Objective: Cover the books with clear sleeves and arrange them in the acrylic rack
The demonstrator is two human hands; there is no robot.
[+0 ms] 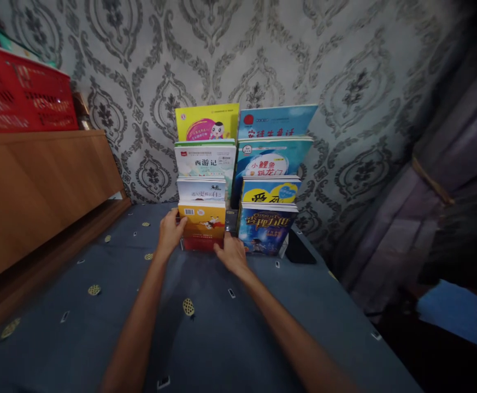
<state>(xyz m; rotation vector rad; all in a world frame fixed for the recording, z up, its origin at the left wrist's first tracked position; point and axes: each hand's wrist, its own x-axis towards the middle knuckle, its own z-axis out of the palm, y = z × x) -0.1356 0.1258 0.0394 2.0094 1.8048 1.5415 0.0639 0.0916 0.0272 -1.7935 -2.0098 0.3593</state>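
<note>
A tiered rack of children's books stands against the patterned wall, in two columns. The front left book is an orange-and-red one [204, 226]. My left hand [170, 231] grips its left edge, fingers curled over the top corner. My right hand [230, 252] presses against its lower right corner, fingers closed on the edge. Behind it stand a white book [201, 189], a white-and-green book [205, 159] and a yellow book [206, 122]. The right column shows a dark blue book [265, 229] in front, then a yellow-blue one [270, 191] and two teal ones behind.
The rack rests on a blue-grey patterned cloth [205, 327]. A wooden cabinet [33, 191] runs along the left with a red basket [21, 93] on top. A dark curtain [435, 185] hangs at the right, with a blue sheet [459, 319] below it.
</note>
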